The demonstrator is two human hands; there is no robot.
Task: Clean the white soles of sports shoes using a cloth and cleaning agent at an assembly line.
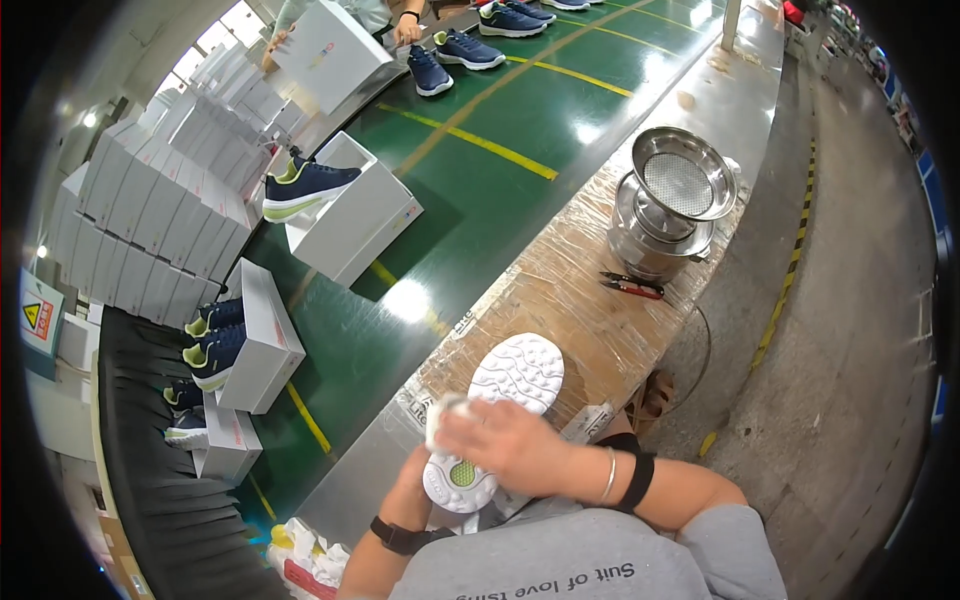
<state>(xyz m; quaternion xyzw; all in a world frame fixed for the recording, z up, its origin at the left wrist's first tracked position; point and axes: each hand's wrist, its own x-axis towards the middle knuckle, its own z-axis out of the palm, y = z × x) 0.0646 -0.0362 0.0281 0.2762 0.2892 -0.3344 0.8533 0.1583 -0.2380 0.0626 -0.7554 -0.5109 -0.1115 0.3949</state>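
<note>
A shoe with a white patterned sole (520, 372) is turned sole up over the near edge of the work ledge. Toward its lower end the sole has a green oval inset. My left hand (412, 480) grips the shoe from the left side, its fingers largely hidden behind it. Across the middle of the sole lies my right hand (510, 440), closed on a crumpled white cloth (436, 424) pressed against the shoe. The right hand is slightly blurred.
On the ledge stand a metal pot (640, 245) with a mesh dish (682, 182) and thread snips (632, 286). The green conveyor (480, 190) carries open white boxes (355, 220) and navy shoes (468, 50). Another person's hand (407, 28) reaches in beyond. Crumpled wrapping (300, 560) lies lower left.
</note>
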